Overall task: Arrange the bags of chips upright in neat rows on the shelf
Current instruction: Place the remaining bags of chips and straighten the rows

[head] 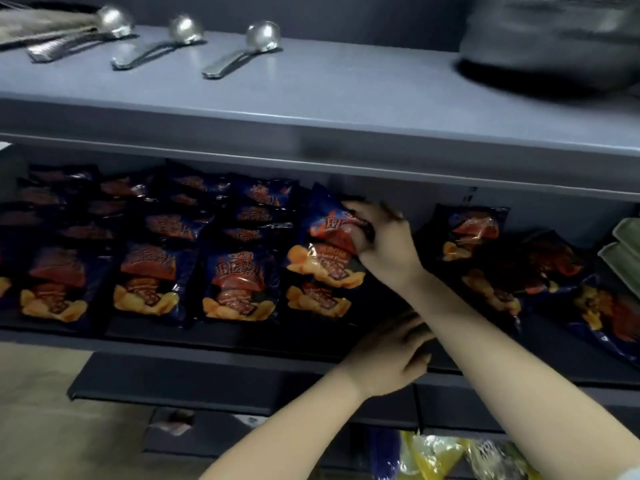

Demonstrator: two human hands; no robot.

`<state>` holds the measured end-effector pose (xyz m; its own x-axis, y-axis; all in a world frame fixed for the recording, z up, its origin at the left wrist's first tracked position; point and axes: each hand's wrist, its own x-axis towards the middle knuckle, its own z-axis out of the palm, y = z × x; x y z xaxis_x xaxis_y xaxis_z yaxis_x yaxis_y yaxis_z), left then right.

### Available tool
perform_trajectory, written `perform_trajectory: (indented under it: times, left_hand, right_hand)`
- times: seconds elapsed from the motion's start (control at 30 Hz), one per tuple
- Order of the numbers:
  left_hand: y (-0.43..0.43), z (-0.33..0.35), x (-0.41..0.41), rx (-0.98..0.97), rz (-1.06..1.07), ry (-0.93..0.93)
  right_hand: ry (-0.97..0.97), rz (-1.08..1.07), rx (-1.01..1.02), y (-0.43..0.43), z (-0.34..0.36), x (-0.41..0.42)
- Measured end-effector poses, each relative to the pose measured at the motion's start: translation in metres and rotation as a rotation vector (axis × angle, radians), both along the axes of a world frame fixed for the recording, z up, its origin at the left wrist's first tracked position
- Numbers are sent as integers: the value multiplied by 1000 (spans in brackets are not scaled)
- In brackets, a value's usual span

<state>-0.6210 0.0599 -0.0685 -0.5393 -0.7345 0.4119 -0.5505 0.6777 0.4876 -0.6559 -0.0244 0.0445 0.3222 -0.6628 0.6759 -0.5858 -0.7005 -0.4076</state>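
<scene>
Bare forearms (512,355), a pale sleeve edge (631,475) showing at the right elbow.

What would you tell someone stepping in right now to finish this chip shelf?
Right hand: grips the top of a dark blue foil chip bag at the right end of the tidy section.
Left hand: low at the front edge of the dark grey metal shelf, under the right forearm; too blurred to tell whether it holds anything.
Done: the lined-up bags left of the held one sit in rows, front to back.
Left: set the held bag in line, then stand up the loose bags on the right, which lie tilted and overlapping.
</scene>
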Motion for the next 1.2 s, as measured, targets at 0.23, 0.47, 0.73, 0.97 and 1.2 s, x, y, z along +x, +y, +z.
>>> perform_trajectory:
  times: [0.23, 0.47, 0.73, 0.97, 1.2]
  left_hand:
    - [35, -16, 91, -174, 106, -34]
    - [50, -15, 122, -350, 199, -12]
    - [40, -33, 116, -287, 573, -126]
    - [23, -40, 120, -248, 575, -274]
    - [21, -47, 123, -255, 573, -318]
  right_hand:
    - [183, 124, 85, 14, -17, 55]
    - [255, 74, 67, 36, -17, 35]
    - [362, -53, 83, 46, -73, 20]
    - [370, -168, 29, 50, -101, 33]
    - [347, -199, 14, 48, -108, 33]
